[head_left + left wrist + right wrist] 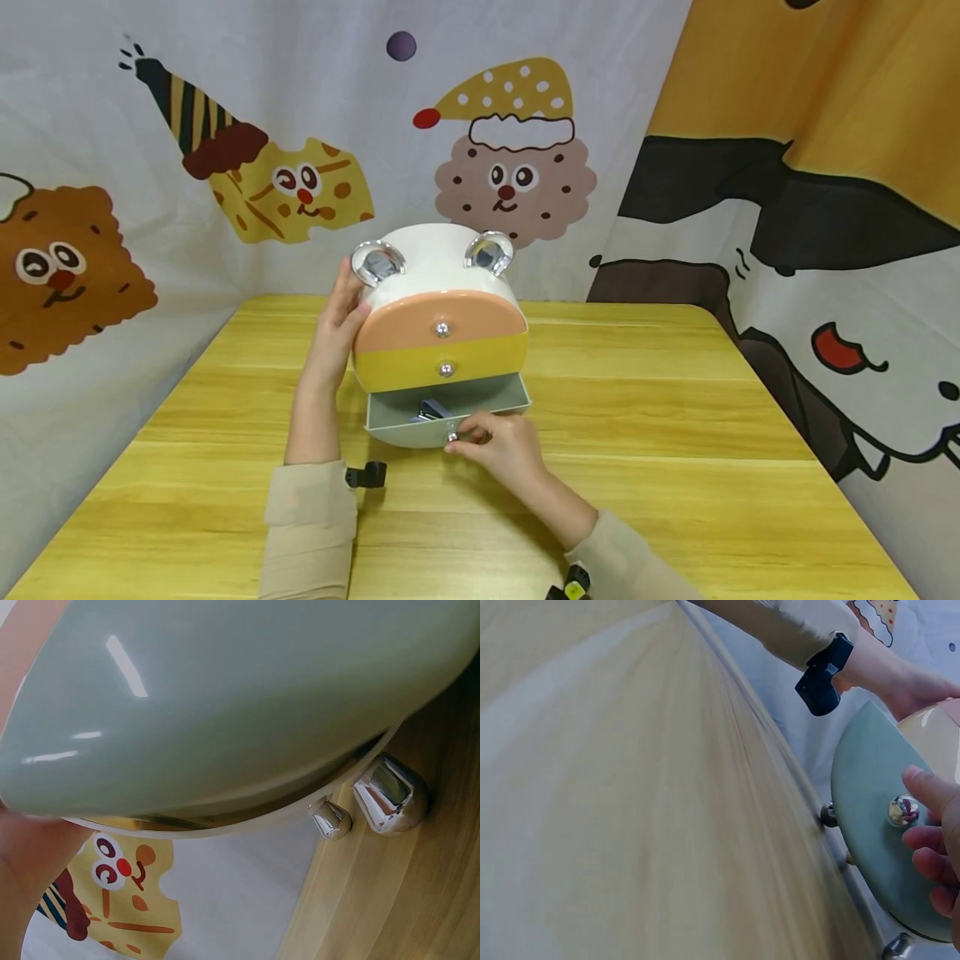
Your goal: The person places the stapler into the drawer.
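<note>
A small drawer box [441, 258] with a white shell and two shiny silver ears stands on the table. Its orange drawer [397, 325] and yellow drawer [397, 372] are closed, while the grey-green bottom drawer [405, 435] is pulled out. Inside that lies a small blue and dark item [433, 409]. My left hand [330, 337] holds the box's left side, thumb by the front edge. My right hand [502, 446] is at the bottom drawer's silver knob [904, 810], with thumb and bent fingers parted on either side of it.
The wooden table [645, 433] extends around the box. Behind it hangs a curtain [300, 67] printed with cartoon food. Black wrist cameras sit at both sleeves, the left one [367, 475] close before the drawer. Silver feet [390, 795] support the box.
</note>
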Demonstrator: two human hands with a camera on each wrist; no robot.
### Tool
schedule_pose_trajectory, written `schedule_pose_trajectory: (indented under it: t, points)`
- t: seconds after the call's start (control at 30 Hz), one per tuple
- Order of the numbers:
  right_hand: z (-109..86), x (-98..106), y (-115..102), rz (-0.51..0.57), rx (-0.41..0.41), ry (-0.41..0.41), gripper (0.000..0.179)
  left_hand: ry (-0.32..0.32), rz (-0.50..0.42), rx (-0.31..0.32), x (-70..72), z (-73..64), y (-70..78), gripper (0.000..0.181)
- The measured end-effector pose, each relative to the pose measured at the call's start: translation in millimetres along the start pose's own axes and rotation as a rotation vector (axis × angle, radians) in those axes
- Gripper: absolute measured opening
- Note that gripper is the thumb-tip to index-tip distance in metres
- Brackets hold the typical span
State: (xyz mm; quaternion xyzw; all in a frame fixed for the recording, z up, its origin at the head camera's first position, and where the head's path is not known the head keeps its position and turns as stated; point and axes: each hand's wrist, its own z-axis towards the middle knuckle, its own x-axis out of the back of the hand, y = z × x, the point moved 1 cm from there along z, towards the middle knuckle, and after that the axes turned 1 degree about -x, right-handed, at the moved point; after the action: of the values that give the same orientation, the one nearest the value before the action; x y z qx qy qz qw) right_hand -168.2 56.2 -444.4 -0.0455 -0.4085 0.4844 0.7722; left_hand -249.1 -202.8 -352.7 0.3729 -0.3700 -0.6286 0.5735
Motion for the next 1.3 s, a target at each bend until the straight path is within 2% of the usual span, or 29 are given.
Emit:
schedule_pose_trajectory:
  t: [0.33,0.73,1.3]
  points:
    - [-2.2,-6.8,2.7,-0.044,0.028,0.021,0.026,-0.001,-0.006,0.002,-1.6,0.4,0.8,0.065]
    - [1.6,-9.4,3.4,-0.031,0.025,0.017,0.023,-0.008,0.006,0.013,0.3,-0.6,0.0,0.066]
    - [20.2,-20.6,14.7,-0.020,-0.101,0.017,0.021,-0.016,-0.017,-0.003,-0.9,0.4,0.7,0.065]
